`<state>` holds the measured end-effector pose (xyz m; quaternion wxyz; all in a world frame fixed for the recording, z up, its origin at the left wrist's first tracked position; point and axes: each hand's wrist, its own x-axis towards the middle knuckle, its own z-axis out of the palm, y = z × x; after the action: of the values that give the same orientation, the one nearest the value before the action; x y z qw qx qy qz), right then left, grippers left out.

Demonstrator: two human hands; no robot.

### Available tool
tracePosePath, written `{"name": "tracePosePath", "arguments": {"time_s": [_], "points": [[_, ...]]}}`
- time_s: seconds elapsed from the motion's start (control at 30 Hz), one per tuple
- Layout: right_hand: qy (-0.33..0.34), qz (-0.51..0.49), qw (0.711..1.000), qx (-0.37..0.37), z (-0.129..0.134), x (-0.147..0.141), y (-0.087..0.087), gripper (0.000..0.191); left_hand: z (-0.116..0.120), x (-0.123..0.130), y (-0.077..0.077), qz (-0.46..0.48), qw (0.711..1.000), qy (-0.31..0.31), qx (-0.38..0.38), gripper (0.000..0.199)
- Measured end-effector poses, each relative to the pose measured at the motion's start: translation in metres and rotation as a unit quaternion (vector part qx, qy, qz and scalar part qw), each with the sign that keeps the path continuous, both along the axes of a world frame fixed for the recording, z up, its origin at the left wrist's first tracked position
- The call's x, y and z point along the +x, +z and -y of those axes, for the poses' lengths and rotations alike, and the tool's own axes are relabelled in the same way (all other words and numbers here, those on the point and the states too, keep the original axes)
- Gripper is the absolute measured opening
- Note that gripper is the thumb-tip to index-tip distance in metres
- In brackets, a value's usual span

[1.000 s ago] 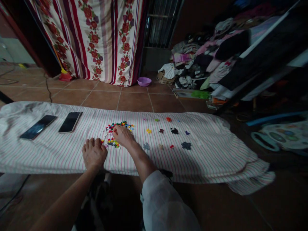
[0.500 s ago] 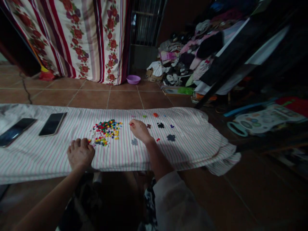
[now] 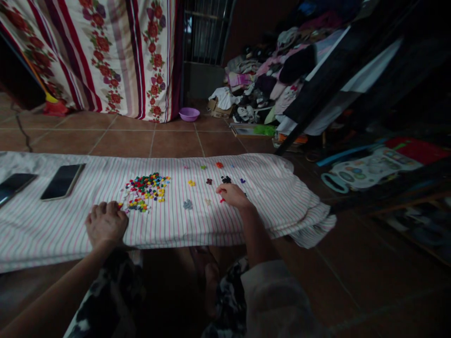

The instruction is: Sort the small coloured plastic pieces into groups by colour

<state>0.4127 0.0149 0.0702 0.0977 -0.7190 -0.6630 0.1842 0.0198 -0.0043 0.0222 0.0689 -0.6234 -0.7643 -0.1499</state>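
My right hand [image 3: 233,194] is pinched just above a few small red pieces [image 3: 222,200], with a speck of red at its fingertips. Close by are a black group [image 3: 226,180], a brown group [image 3: 209,181] and a beige group [image 3: 207,201]. Further left lie yellow pieces [image 3: 191,183] and grey pieces [image 3: 187,204]. My left hand [image 3: 106,223] rests palm down on the striped cloth [image 3: 165,234], fingers loosely bent, at the near left edge of a mixed pile of small coloured pieces [image 3: 144,185]. My right hand mostly hides a dark grey group.
Two phones [image 3: 63,181] lie on the cloth at the left. Orange pieces [image 3: 219,165], green pieces [image 3: 203,167] and purple pieces [image 3: 243,180] sit toward the back and right. Beyond are a purple basin [image 3: 189,114], a floral curtain [image 3: 123,61] and a clothes heap [image 3: 268,80].
My right hand has moved right, from beside the mixed pile to the red pieces, uncovering the yellow and beige groups. My left hand stays by the pile. The view has shifted slightly right.
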Motion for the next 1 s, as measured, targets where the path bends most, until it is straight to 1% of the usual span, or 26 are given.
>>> {"name": "tracePosePath", "arguments": {"time_s": [0.2, 0.33, 0.43, 0.53, 0.7, 1.0], "points": [[-0.004, -0.001, 0.999, -0.039, 0.001, 0.009, -0.006, 0.035, 0.001, 0.002, 0.003, 0.007, 1.0, -0.001, -0.001, 0.036], [0.035, 0.006, 0.997, -0.065, 0.004, 0.012, -0.007, 0.03, 0.003, 0.004, 0.005, 0.009, 1.0, 0.004, -0.003, 0.038], [0.06, 0.015, 0.996, -0.07, 0.007, 0.012, -0.008, 0.031, 0.004, 0.005, 0.007, 0.01, 1.0, 0.005, -0.012, 0.04], [0.053, 0.026, 0.996, -0.067, 0.008, 0.012, -0.011, 0.031, 0.004, 0.005, 0.009, 0.014, 1.0, 0.005, -0.023, 0.041], [0.038, 0.032, 0.997, -0.058, 0.004, 0.014, -0.02, 0.025, 0.003, 0.006, 0.011, 0.006, 1.0, 0.007, -0.029, 0.04], [0.025, 0.018, 0.998, -0.049, 0.002, 0.014, -0.024, 0.034, 0.002, 0.005, 0.007, -0.006, 1.0, 0.006, -0.011, 0.037]]}}
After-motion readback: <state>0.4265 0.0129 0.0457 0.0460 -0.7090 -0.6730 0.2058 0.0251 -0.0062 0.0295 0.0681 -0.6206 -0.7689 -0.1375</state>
